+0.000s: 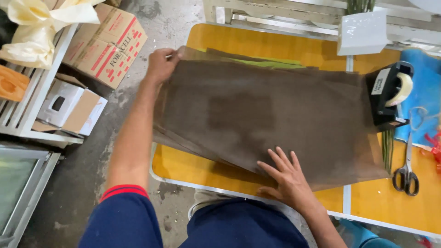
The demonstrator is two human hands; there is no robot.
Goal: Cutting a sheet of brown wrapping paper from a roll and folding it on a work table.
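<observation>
Pinched between thumb and fingers, the far-left corner of the top brown mesh sheet (pixel 271 115) is held by the left hand (pixel 161 64), the fingers closed on that corner and lifting it slightly off the stack. Meanwhile the right hand (pixel 285 177) lies flat with its fingers spread wide, palm down, pressing on the near edge of the same sheet and gripping nothing.

That brown sheet is large and see-through, lying at a slant across the yellow table (pixel 197 167) and covering most of its top. More brown sheets sit beneath it, their edges fanned out along the near-left side, and a light green sheet (pixel 266 63) peeks out from under the far edge.

At the right end of the sheet stands a black tape dispenser (pixel 388 94) holding a roll of pale tape, touching or just overlapping the sheet's edge. Beyond it lies a blue cloth (pixel 425 78). Black-handled scissors (pixel 406 172) rest on the yellow surface near the right edge, and a few green stems (pixel 387 144) lie just beside them. A white box (pixel 363 32) stands at the far side of the table.

On the concrete floor to the left sit cardboard boxes (pixel 108 43) beside a white shelf rack (pixel 34 110).
</observation>
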